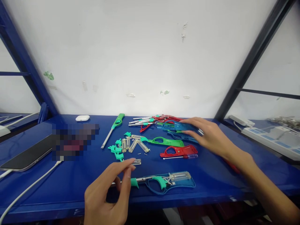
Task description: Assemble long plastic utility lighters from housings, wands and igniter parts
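Note:
My left hand [112, 190] is at the front, thumb and forefinger pinched at the left end of a small clear fuel tank [137, 161]. Below it lies an opened blue lighter half [192, 185] with its tube, teal trigger [160, 182], wires and a clear tank inside; my fingers partly hide the tube. Farther back, my right hand [208, 134] has its fingers and thumb around a blue casing half [174, 125]. Another blue casing half [179, 136] lies beneath. A short silvery piece [201, 132] shows by the right fingers; I cannot tell what it is.
Teal parts [116, 150] and several clear tanks [133, 145] lie mid-table. Around them are a green casing half [167, 142], red casing half [180, 151], screwdriver [191, 156], whole green lighter [113, 129] and tube pile [142, 121]. A phone [28, 153] lies left, a power strip [272, 142] right.

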Motion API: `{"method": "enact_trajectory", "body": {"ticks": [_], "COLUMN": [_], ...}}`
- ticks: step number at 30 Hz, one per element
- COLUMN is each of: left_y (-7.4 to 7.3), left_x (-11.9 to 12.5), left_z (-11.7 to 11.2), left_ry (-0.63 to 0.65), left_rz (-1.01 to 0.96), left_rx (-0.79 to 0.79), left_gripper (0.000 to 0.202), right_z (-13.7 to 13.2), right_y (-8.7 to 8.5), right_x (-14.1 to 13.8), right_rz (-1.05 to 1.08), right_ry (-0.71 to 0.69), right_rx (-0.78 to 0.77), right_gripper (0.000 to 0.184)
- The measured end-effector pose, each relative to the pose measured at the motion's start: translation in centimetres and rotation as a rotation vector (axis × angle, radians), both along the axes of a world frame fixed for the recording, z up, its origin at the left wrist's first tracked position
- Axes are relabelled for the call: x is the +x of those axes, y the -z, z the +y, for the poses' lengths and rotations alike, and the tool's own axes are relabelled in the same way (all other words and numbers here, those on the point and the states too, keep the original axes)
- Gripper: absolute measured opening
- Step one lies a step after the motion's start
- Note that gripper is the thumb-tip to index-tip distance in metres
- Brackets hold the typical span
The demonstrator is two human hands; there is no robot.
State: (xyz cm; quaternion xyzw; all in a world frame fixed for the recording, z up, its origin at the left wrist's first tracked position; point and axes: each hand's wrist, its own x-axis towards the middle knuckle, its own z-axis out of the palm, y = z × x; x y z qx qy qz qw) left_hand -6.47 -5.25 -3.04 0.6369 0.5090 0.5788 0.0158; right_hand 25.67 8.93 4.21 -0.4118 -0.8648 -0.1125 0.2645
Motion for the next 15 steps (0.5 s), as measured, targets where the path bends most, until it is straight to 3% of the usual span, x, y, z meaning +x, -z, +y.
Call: {"method": "enact_trajectory", "body": {"ticks": [4,7,11,15], "left_y": [-0.7,-0.7,-0.4,-0.5], "left_x": [0.2,0.3,-0.3,-1.0], "left_z": [-0.4,-0.4,0.0,0.8], "left_ry": [0.075,0.113,0.188,0.207], "left_rz": [0.168,0.227,0.292,0.357], "left_rx": [0.034,0.089,0.157,0.194], "left_gripper": [0.049,0.049,0.042,0.034], "right_z": [-6.1,-9.3,-10.5,-10.1], "right_y": [0.2,0.6,1.4,2.1], "right_x": [-1.4,-2.5,-3.4,-3.6], "right_rz": [0.036,0.098,0.302,0.515], "right_ry": [-0.15,-0.178,-0.109,-0.05], "right_rx": [-0.156,-0.278,-0.457,-0.827], "right_gripper": [0.027,0.029,0.029,0.043]}}
